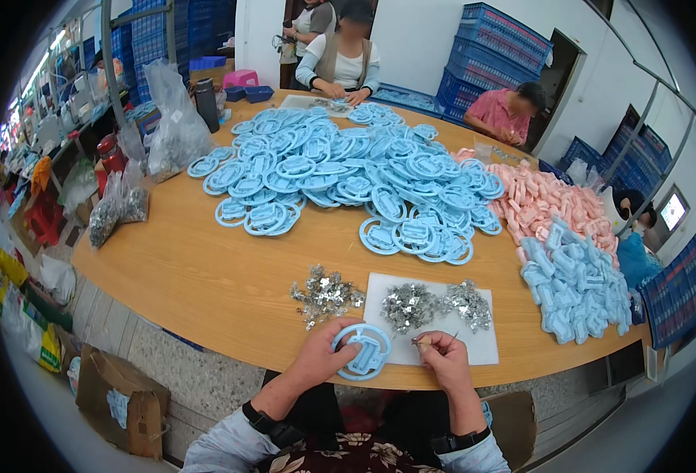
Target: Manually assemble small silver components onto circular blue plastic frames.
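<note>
My left hand point(324, 351) is closed on the rim of a light blue round plastic part point(377, 352), an open ring with a moulded shape across its middle. It holds the part just above the table's near edge, thumb on top. To the right, my right hand point(447, 360) is pinched shut over a white board point(482, 347). Something small and thin shows at its fingertips, too small to name. On the board lie two piles of small silvery metal pieces point(408, 307), point(466, 303). Another pile of metal pieces point(326, 293) rests on the bare wood left of the board.
A large heap of blue round parts point(324, 158) covers the far middle of the wooden table point(182, 252). Pink parts point(549, 201) and blue elongated parts point(573, 284) are heaped at right. Bags of metal pieces point(107, 209) stand at left. Two people point(344, 59), point(506, 114) sit across.
</note>
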`<state>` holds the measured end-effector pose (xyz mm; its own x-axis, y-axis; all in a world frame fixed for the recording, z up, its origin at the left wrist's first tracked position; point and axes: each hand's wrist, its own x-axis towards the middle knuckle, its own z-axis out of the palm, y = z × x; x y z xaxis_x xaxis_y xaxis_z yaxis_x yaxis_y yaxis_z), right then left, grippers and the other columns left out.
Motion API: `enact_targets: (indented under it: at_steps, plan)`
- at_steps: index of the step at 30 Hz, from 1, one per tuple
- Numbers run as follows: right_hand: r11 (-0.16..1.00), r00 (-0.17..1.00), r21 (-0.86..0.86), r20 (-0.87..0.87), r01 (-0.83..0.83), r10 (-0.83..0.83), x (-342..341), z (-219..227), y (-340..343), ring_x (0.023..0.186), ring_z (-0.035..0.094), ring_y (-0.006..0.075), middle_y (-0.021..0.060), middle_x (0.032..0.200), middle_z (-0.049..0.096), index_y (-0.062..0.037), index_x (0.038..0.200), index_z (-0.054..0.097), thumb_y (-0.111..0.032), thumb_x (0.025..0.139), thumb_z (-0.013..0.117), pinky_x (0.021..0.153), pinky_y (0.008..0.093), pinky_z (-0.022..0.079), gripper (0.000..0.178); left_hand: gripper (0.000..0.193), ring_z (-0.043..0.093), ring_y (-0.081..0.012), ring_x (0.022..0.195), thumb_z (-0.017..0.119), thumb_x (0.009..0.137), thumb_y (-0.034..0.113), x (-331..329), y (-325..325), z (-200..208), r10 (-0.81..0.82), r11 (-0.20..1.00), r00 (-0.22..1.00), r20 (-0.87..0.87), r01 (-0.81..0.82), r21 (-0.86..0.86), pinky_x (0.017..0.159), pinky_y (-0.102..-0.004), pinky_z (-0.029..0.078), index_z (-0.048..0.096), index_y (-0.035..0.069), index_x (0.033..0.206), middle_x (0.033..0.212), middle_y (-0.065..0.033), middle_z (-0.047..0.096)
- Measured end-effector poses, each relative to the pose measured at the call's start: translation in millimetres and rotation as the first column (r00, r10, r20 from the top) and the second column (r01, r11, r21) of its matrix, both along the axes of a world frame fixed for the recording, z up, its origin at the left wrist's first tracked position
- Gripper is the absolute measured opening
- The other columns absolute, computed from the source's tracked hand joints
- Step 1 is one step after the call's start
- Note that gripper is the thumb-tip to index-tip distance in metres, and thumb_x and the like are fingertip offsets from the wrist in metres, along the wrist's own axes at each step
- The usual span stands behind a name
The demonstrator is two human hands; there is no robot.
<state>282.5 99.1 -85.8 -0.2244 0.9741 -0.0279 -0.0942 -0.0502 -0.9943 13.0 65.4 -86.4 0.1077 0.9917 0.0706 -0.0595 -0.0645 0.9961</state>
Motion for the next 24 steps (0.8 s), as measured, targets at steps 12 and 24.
enact_targets:
  at_steps: [12,24]
  plan:
    - [0.999,0.998,-0.036,0.053,-0.029,0.031,-2.3,3.9,-0.4,0.068,0.052,0.0022,-0.0023,0.084,0.065,0.0011,0.099,0.069,-0.001,0.089,0.066,0.061,0.0183,0.041,0.010,0.036,0.056,-0.0048,0.081,0.069,0.089,0.009,-0.5,-0.1,5.7,0.012,0.999,1.000,0.028,-0.011,-0.036,0.073,-0.0238,0.050,0.060,0.001,0.124,0.095,-0.0002,0.065]
    - [0.994,0.994,0.045,0.026,0.101,-0.102,-15.4,23.0,-13.7,0.068,0.045,0.0017,-0.0059,0.084,0.058,-0.0001,0.099,0.067,-0.004,0.092,0.066,0.062,0.0185,0.036,0.008,0.032,0.060,-0.0081,0.097,0.047,0.102,0.010,-2.9,5.4,-2.3,0.015,0.999,0.986,-0.169,-0.020,-0.029,0.086,-0.0257,0.050,0.057,0.001,0.131,0.107,-0.0029,0.066]
